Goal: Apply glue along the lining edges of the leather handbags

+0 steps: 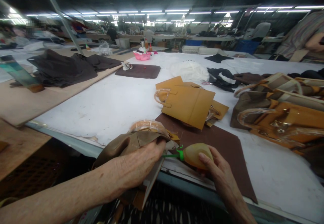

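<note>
My right hand (215,165) is wrapped round a soft squeeze bottle (196,154) of yellowish liquid with a green nozzle. The bottle lies on its side in the air, its thin tip pointing left at a handbag (126,144). Over the table's front edge, that brown and tan bag is gripped by my left hand (149,155), whose fingertips are tucked behind its upper edge. A plastic-wrapped handle stands up at the bag's far side. Where exactly the nozzle tip touches is hidden beside my left hand.
Mustard bag panels (188,102) with a wrapped handle lie on a dark brown sheet (227,149). Several finished-looking bags (286,116) are piled at the right. Dark cloth (65,67) lies at the left, and a pink basket (142,56) stands farther back. A person in a striped top (301,36) is at the far right.
</note>
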Demonstrator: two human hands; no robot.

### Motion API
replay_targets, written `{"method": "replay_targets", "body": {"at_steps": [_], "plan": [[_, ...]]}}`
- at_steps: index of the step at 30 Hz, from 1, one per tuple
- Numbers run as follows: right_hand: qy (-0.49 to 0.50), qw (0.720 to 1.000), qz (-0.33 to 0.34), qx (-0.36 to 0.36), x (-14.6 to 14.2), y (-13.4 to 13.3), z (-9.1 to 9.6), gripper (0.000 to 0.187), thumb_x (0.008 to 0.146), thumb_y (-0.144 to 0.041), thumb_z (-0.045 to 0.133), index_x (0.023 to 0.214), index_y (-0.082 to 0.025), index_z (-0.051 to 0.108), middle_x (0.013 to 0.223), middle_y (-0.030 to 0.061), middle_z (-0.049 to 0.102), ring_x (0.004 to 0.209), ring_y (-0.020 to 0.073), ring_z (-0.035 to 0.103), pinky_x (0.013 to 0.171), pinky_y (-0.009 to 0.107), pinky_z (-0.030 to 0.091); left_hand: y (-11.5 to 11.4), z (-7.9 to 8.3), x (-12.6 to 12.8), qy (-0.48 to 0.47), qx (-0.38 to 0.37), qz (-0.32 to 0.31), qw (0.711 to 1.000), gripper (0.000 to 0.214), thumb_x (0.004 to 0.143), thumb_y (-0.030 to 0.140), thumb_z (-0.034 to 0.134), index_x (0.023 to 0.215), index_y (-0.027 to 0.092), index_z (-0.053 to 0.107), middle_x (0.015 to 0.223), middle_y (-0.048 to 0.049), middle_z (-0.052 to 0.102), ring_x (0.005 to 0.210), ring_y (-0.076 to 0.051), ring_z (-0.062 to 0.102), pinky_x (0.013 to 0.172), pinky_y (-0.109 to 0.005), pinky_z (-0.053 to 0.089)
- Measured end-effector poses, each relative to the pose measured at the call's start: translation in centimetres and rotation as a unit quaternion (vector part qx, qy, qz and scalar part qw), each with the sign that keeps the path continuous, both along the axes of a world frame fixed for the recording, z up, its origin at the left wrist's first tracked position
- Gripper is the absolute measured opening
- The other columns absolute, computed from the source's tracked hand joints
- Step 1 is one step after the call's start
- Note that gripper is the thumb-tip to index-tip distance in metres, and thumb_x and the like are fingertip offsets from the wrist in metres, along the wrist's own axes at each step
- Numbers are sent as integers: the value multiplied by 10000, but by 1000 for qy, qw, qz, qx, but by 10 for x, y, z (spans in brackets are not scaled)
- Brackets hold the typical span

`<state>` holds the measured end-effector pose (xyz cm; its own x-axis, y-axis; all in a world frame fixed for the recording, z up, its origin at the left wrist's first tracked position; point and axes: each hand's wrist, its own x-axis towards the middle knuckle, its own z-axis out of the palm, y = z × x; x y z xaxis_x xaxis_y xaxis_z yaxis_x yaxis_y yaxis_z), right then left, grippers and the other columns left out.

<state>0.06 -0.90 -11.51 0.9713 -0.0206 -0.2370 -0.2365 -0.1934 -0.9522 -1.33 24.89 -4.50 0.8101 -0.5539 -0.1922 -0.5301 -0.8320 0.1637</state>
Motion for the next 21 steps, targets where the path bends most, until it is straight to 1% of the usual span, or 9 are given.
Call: {"method": "replay_targets", "body": {"at_steps": [5,8,12,16,19,21], "plan": [[13,1000,-13,15,1,-7,-7,477,735,-518,589,1073,-185,535,773,22,640,545,185,579,452,271,466,7,-13,-3,-40,-34,-49,997,718,718,0,349,1391,162,156,1370,-111,342,1255,-228,332,1046,-322,312],[11,1000,-17,10,1,-9,-7,470,755,-515,576,1090,-190,520,776,19,633,560,185,578,467,270,469,10,-17,-5,-55,-39,-55,996,747,707,-14,337,1403,138,112,1382,-124,326,1256,-235,337,1043,-306,319],[10,1000,2,-7,0,-6,-2,469,734,-530,582,1056,-191,541,774,19,633,554,186,579,452,267,469,11,-18,-4,-47,-38,-53,997,763,710,-6,356,1409,164,103,1384,-113,327,1237,-251,366,1032,-327,339],[4,1000,8,-22,-2,-3,2,491,712,-547,579,1037,-179,584,757,34,649,548,195,580,442,271,471,9,-18,-2,-47,-42,-50,997,774,704,-14,373,1407,186,119,1391,-104,323,1240,-247,369,1022,-321,353],[2,1000,14,-12,-4,-2,5,502,708,-538,590,1052,-173,593,765,38,652,566,195,579,454,275,485,6,-14,-2,-38,-36,-25,998,758,705,-15,375,1398,194,148,1353,-110,370,1219,-258,395,1006,-356,368],[4,1000,15,0,-6,-1,7,499,713,-527,594,1060,-170,586,775,40,651,581,195,580,468,281,494,5,-10,-2,-20,-43,-20,999,758,704,-21,370,1395,202,150,1360,-102,364,1248,-251,361,1024,-361,346]]}}
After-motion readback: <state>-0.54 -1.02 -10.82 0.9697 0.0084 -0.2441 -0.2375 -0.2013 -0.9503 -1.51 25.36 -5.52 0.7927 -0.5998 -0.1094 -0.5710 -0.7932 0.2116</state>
